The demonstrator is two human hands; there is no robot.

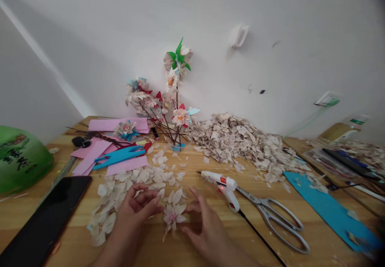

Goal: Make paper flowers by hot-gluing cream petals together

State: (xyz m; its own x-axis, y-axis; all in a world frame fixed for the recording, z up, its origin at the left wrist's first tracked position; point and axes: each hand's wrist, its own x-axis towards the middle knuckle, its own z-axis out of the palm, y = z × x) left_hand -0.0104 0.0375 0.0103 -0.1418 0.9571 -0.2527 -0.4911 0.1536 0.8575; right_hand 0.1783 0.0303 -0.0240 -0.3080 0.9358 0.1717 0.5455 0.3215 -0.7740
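A small pale paper flower (173, 215) with a pink centre lies on the wooden table (78, 235) between my hands. My left hand (138, 206) is just left of it, fingers curled inward, with a petal at its fingertips. My right hand (202, 223) rests to the flower's right with fingers spread, thumb and forefinger near the flower's edge. Loose white petals (132, 183) lie scattered behind and left of my left hand.
A white glue gun (224, 185) and metal scissors (275, 217) lie right of my hands. Behind stand a bouquet of paper flowers (168, 98), a big petal heap (240, 140), pink and blue paper (120, 154). A black phone (45, 219) and green object (21, 156) lie left.
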